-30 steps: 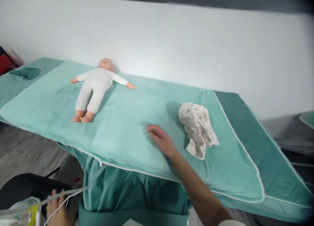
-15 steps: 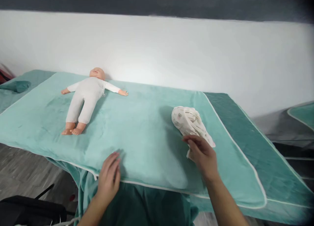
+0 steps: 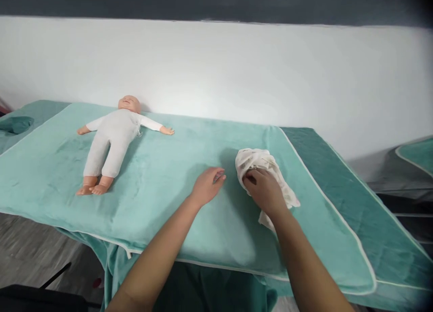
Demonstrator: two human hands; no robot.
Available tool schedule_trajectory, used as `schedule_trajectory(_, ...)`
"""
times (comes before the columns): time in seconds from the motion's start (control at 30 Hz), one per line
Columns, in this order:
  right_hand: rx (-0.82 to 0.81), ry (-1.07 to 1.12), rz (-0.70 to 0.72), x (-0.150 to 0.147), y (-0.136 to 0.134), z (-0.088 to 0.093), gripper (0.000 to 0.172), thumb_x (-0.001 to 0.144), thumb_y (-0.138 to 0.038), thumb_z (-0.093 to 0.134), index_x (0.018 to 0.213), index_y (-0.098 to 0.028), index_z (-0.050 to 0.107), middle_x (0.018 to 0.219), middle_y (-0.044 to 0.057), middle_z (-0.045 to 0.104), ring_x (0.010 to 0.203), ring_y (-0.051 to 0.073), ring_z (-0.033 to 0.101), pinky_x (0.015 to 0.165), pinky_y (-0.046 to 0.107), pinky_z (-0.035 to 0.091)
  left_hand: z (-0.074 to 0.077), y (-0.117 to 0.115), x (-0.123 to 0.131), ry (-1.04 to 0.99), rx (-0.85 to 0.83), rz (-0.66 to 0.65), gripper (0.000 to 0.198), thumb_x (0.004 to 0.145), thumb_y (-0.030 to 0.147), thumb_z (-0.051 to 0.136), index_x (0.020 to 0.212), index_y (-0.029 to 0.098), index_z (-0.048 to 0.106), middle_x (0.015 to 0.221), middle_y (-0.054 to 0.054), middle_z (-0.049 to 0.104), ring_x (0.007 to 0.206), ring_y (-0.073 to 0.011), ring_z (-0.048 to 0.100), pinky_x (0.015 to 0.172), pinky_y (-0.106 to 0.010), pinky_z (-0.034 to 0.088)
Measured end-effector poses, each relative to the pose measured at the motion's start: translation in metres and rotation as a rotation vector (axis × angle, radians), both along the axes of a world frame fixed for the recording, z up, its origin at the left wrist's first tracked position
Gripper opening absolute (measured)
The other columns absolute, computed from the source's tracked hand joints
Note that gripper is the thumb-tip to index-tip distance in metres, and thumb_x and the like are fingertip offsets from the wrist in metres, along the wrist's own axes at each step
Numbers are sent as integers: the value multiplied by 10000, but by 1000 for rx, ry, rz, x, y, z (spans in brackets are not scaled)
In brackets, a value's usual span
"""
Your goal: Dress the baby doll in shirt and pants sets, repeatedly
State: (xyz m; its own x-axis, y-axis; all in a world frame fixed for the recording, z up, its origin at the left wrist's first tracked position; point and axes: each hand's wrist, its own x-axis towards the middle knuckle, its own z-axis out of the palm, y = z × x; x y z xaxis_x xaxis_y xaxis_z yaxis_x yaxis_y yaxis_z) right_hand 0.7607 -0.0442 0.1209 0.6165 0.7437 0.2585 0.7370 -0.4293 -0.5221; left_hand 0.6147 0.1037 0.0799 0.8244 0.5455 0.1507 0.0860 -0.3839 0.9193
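Note:
A crumpled cream cloth with small prints [image 3: 257, 159] lies on the light teal blanket [image 3: 162, 185]. My right hand [image 3: 264, 192] rests on top of the cloth, fingers curled into its folds and gripping it. My left hand [image 3: 207, 184] hovers just left of the cloth, fingers loosely bent and apart, holding nothing. A baby doll in a white suit [image 3: 113, 139] lies on its back at the far left of the blanket, arms spread, head toward the wall.
The blanket covers a table draped in darker teal fabric [image 3: 341, 167]. A white wall [image 3: 237, 72] runs close behind. A folded dark teal cloth [image 3: 15, 123] sits at the far left. Grey floor [image 3: 30, 253] lies below the front edge.
My left hand rose from below the table edge, crossed the blanket and reached toward the cloth. My right hand slid from the blanket's middle onto the cloth and closed on it.

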Motion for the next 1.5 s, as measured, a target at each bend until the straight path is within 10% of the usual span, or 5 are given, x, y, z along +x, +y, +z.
schedule_trajectory(0.17,333,579,202,-40,34,16,289,928,-519,619,848,-249,557,853,13,633,802,190,594,784,351,512,4,7,0,-230,-475,-113,529,956,483,691,1407,222,604,1276,-97,739,1166,-224,691,1071,-382,506)
schedule_trajectory(0.37,350,787,401,-66,48,24,325,966,-502,657,1222,-317,732,1442,35,682,1408,256,581,1203,467,463,5,13,-6,-501,-794,-31,540,836,515,839,1275,225,717,1263,-76,752,1204,-228,671,1073,-325,465)
schedule_trajectory(0.93,47,-333,-115,-31,13,-12,595,964,-355,606,1532,-223,489,1635,205,488,1562,442,370,1231,815,143,4,21,-5,-568,-1039,214,425,693,427,915,977,157,750,865,-29,780,833,-178,714,837,-294,517)
schedule_trajectory(1.33,-88,-380,223,-30,71,1,77,840,-242,702,915,-227,691,1229,142,708,1156,344,664,1278,644,267,8,23,-7,-634,-1156,182,467,771,505,881,1031,142,746,988,-103,817,1087,-294,771,1019,-408,567)
schedule_trajectory(1.5,154,131,139,-25,44,32,140,839,-371,698,853,-236,666,824,33,702,790,233,655,790,403,564,7,31,-9,-703,-1283,245,475,801,540,840,1061,161,724,1015,-83,803,1036,-241,764,975,-354,566)
